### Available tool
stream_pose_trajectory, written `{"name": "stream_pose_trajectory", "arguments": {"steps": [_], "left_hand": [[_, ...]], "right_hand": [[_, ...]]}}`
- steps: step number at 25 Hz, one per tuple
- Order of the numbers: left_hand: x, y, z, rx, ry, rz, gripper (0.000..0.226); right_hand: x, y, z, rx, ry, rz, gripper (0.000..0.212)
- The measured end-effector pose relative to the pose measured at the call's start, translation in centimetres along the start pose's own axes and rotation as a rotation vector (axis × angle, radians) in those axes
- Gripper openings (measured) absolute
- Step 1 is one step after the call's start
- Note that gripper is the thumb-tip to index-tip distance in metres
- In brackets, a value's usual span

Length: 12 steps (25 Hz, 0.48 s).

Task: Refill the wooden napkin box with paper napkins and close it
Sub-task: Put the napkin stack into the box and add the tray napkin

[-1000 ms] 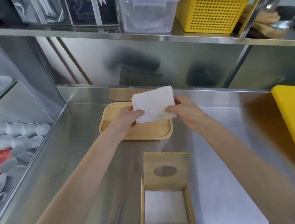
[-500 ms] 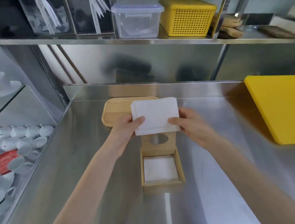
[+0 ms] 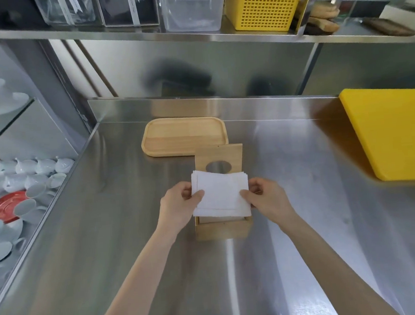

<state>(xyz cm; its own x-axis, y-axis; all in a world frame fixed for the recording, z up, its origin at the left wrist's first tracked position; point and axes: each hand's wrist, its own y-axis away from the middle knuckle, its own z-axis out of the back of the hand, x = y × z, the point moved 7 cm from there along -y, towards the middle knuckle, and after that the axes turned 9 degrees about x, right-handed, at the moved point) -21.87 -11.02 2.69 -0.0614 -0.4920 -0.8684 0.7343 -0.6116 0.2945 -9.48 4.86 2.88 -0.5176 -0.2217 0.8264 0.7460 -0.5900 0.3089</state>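
Note:
A stack of white paper napkins (image 3: 220, 196) is held flat between my left hand (image 3: 180, 205) on its left edge and my right hand (image 3: 266, 198) on its right edge. The stack hovers right over the open wooden napkin box (image 3: 222, 229), hiding the inside of the box. The box's lid (image 3: 231, 155), with an oval hole in it, stands tipped back behind the stack.
An empty wooden tray (image 3: 183, 135) lies behind the box near the steel back wall. A yellow cutting board (image 3: 395, 132) lies at the right. White cups and a red saucer (image 3: 4, 207) sit on a lower shelf at the left. Containers stand on the overhead shelf (image 3: 192, 35).
Both hands have brought the napkin stack from over the wooden tray toward me and down, until it sits just above the open box.

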Motion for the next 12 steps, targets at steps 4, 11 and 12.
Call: {"name": "stream_pose_trajectory", "arguments": {"steps": [4, 11, 12], "left_hand": [[0.5, -0.3, -1.5, -0.041, -0.259, -0.06, 0.01], [-0.3, -1.0, -3.6, -0.029, -0.79, -0.161, 0.028], [-0.2, -1.1, -3.8, -0.034, -0.845, -0.165, 0.029]], "right_hand": [[-0.4, -0.6, -0.5, -0.011, 0.234, -0.008, 0.021], [1.2, -1.4, -2.1, 0.059, 0.734, 0.033, 0.026], [1.4, -1.4, -2.3, 0.066, 0.78, 0.038, 0.028]]}}
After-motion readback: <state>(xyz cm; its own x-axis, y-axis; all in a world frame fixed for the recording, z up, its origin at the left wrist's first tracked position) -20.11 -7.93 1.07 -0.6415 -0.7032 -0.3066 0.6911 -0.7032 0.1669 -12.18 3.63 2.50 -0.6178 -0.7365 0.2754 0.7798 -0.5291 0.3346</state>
